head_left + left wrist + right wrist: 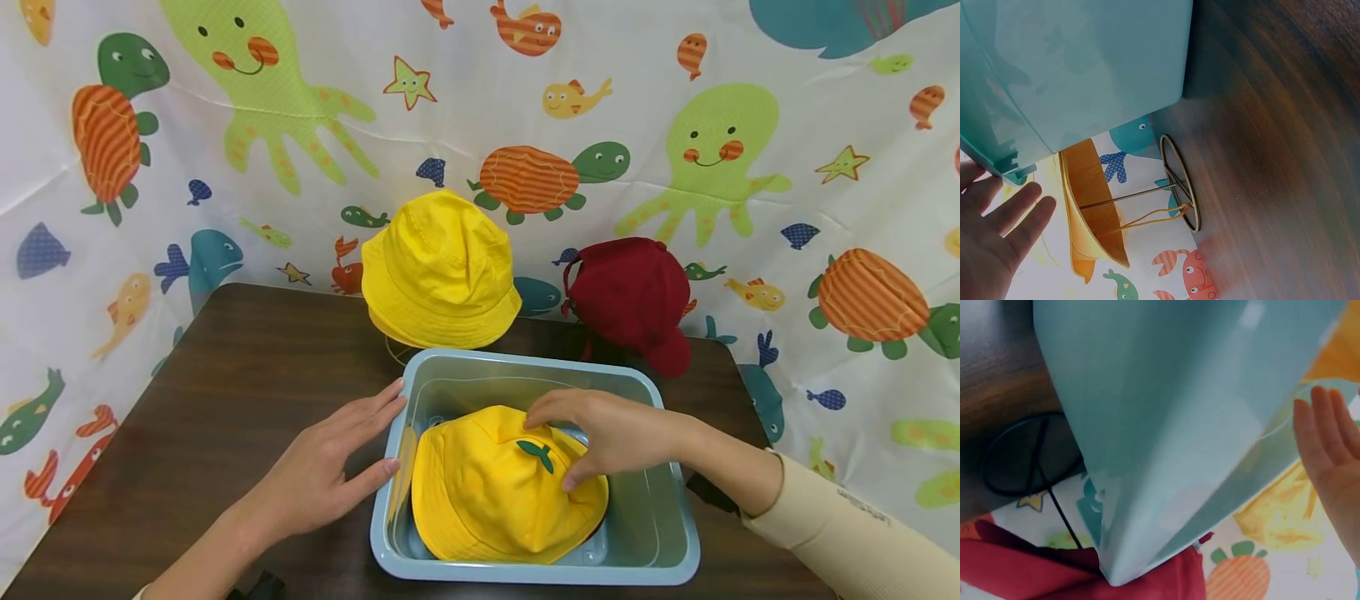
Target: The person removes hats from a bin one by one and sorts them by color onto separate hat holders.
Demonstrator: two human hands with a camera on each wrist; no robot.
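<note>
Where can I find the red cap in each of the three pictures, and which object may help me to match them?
Head: right of centre, the red cap is behind the basin, near its far right corner.
Left wrist: not in this picture.
Right wrist: at the bottom, from the left edge past the basin's corner, which partly hides it.
Shared landmark: the light blue basin, visible in all three views.

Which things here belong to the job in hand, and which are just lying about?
Probably the job:
yellow hat with green leaf, at the right grip
blue bin holding it

Probably just lying about:
other yellow hat
red cap
wire stands
</note>
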